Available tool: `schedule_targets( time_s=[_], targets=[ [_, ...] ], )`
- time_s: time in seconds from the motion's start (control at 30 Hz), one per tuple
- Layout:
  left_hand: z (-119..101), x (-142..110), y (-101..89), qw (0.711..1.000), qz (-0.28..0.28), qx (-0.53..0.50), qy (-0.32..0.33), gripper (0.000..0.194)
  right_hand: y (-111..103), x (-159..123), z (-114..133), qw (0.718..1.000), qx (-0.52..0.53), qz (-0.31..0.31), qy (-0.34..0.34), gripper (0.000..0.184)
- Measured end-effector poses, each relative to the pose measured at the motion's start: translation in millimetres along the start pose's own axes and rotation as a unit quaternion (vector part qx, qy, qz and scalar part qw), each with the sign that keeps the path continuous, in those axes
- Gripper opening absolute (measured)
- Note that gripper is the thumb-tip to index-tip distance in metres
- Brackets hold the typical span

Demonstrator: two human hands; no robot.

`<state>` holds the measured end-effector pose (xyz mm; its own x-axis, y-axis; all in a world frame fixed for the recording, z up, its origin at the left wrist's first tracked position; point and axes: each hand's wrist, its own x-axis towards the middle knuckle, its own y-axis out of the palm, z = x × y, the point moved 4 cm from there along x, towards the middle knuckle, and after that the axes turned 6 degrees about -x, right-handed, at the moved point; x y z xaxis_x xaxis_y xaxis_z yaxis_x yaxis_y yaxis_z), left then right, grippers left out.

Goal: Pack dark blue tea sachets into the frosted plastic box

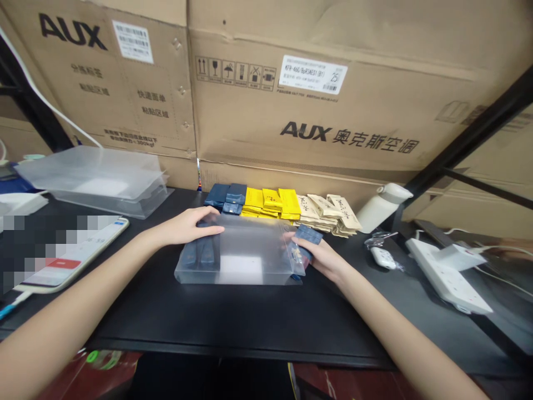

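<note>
A frosted clear plastic box (258, 236) lies on the black table in front of me. My left hand (191, 226) grips its upper left edge, thumb on top and the other fingers partly out of sight behind it. Through the plastic, dark blue packets (204, 253) show at the box's left end. At the right end, where a loose clear flap sticks out, my right hand (322, 253) holds a blue packet (308, 235). Some of its fingers are hidden behind the packet and the flap.
Behind the box, blue packets (225, 195), yellow packets (272, 201) and beige packets (331, 211) lie in rows. A white bottle (382, 208) and a power strip (449, 275) are on the right. Stacked clear boxes (104, 178) and a phone (89, 253) are on the left.
</note>
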<state>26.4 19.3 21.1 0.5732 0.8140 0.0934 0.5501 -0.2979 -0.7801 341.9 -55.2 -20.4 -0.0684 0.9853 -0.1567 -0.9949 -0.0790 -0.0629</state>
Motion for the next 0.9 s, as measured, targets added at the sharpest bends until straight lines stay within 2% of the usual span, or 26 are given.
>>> schedule_targets(
  time_s=[0.9],
  targets=[
    [1.5, 0.8, 0.3, 1.0, -0.001, -0.001, 0.003, 0.056, 2.8, -3.7, 4.5, 0.999, 0.02, 0.034, 0.001, 0.034]
  ],
)
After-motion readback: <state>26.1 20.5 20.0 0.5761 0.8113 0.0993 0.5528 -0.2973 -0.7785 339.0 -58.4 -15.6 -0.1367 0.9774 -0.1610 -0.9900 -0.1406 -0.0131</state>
